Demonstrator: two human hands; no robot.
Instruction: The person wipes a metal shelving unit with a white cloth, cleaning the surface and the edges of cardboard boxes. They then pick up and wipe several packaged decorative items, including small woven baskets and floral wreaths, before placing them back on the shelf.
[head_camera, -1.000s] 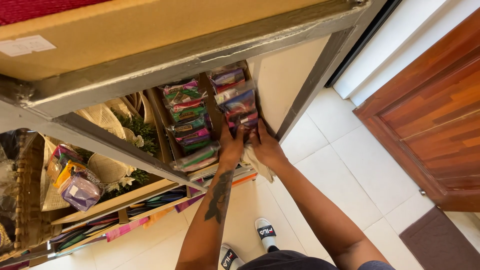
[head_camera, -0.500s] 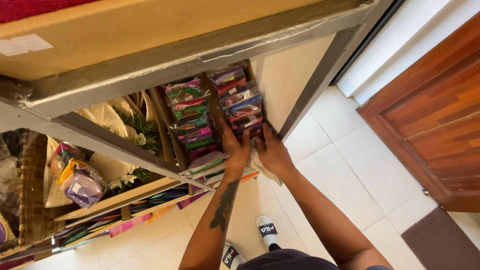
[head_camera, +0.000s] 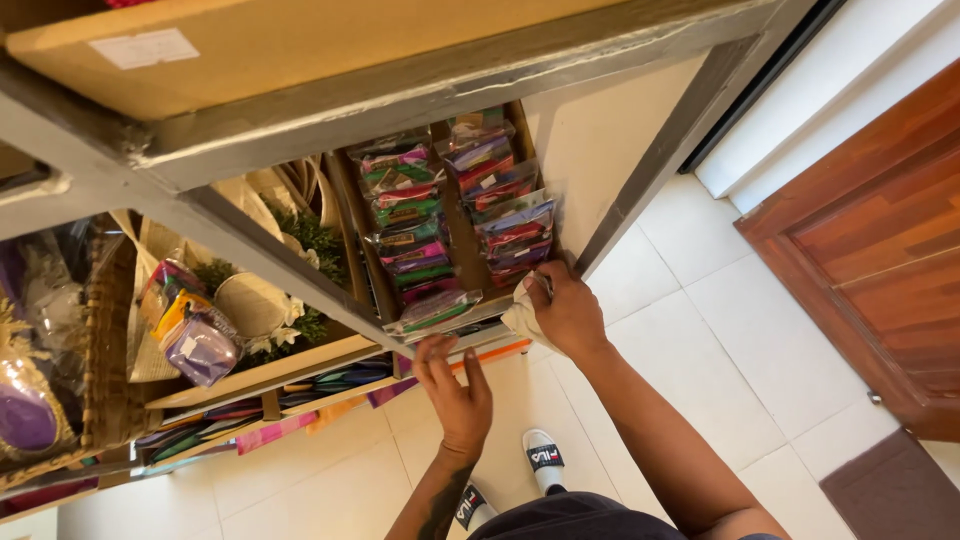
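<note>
My right hand (head_camera: 565, 312) holds a crumpled pale cloth (head_camera: 522, 322) against the front of the wooden shelf compartment, just below the right stack of colourful plastic-wrapped packets (head_camera: 512, 225). My left hand (head_camera: 455, 385) hangs lower with its fingers spread and nothing in it, just under the shelf's front edge (head_camera: 470, 338). A second stack of packets (head_camera: 410, 225) fills the compartment to the left, and one flat packet (head_camera: 432, 310) at its bottom sticks out over the edge.
A grey metal frame (head_camera: 300, 110) crosses the top. To the left stand woven hats and greenery (head_camera: 270, 300), wrapped goods (head_camera: 195, 345) and a basket (head_camera: 100, 370). White floor tiles (head_camera: 720, 340), a wooden door (head_camera: 880, 250) and a dark mat (head_camera: 890, 495) lie to the right.
My left hand has come off the right stack of packets and dropped below the shelf edge. My right hand stays at the stack's base with the cloth. The view shifted a little.
</note>
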